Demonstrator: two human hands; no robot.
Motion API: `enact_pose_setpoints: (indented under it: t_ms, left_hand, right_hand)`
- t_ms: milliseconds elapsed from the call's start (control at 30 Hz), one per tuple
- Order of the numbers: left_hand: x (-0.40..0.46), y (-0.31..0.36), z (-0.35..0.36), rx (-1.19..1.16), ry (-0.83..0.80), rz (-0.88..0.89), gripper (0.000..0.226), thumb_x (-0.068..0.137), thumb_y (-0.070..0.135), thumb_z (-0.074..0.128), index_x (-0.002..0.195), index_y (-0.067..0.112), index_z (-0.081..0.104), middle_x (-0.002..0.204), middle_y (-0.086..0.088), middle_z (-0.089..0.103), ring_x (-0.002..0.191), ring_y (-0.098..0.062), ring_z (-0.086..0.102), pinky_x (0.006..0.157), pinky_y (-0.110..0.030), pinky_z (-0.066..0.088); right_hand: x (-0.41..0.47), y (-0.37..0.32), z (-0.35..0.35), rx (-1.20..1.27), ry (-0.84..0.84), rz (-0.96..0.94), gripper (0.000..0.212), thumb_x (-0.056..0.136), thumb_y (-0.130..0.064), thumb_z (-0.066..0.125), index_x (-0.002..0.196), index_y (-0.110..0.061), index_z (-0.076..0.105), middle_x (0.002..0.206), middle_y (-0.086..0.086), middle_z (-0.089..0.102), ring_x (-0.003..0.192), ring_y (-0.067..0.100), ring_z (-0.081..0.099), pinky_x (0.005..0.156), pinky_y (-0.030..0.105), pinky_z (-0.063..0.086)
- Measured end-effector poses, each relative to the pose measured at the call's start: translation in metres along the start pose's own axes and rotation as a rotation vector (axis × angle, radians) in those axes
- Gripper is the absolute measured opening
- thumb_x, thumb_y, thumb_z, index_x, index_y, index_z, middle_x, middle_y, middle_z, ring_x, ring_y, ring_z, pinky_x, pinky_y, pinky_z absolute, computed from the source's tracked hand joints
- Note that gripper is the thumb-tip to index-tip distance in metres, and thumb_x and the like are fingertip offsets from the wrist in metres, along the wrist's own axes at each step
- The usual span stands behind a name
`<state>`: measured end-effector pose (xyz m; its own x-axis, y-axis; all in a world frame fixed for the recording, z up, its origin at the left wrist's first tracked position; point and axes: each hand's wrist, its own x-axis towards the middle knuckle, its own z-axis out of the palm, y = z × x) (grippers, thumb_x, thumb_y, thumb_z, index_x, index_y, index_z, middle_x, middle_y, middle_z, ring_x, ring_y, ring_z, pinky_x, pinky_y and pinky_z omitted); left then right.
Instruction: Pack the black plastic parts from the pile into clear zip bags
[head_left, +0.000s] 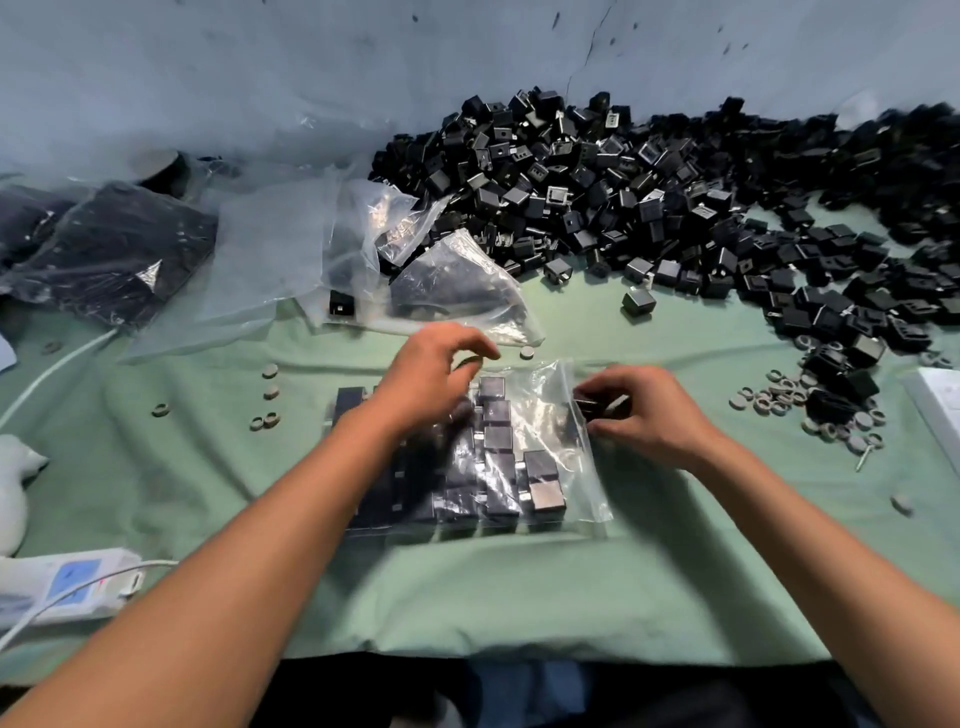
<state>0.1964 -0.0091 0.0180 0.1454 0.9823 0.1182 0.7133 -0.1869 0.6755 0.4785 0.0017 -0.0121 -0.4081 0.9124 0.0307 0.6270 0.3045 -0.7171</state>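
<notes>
A clear zip bag (566, 467) lies flat on the green cloth in front of me, partly filled with rows of black plastic parts (496, 439). My left hand (431, 374) hovers over the bag's upper left with curled fingers; whether it holds the bag's edge is unclear. At the bag's right side, my right hand (644, 410) grips a black part (602, 406) at the bag's opening. The big pile of black parts (649, 192) spreads across the far right of the table.
Filled bags (104, 249) and empty clear bags (291, 244) lie at the left and centre back. Small grey rings (779, 397) are scattered at the right and left. A power strip (67, 582) with white cables sits near left; a white box (940, 400) at the right edge.
</notes>
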Motion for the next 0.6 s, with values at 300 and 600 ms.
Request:
enact_pose_setpoints:
  t_ms: [300, 600]
  left_hand:
    - [0.066, 0.044, 0.038, 0.624, -0.408, 0.464, 0.044, 0.096, 0.011, 0.066, 0.128, 0.041, 0.068, 0.149, -0.002, 0.045, 0.135, -0.022, 0.037, 0.110, -0.044, 0.040]
    - [0.073, 0.060, 0.033, 0.564, -0.423, 0.491, 0.011, 0.086, 0.026, 0.080, 0.094, 0.031, 0.076, 0.125, 0.004, 0.060, 0.119, -0.017, 0.046, 0.098, -0.035, 0.044]
  right_hand:
    - [-0.027, 0.009, 0.019, -0.068, 0.103, -0.301, 0.042, 0.082, 0.003, 0.076, 0.122, -0.012, 0.075, 0.109, 0.004, 0.065, 0.094, 0.015, 0.065, 0.088, 0.023, 0.052]
    - [-0.019, 0.003, 0.029, -0.003, 0.254, -0.306, 0.029, 0.076, 0.007, 0.084, 0.101, -0.006, 0.080, 0.097, 0.007, 0.068, 0.075, 0.021, 0.066, 0.070, 0.038, 0.058]
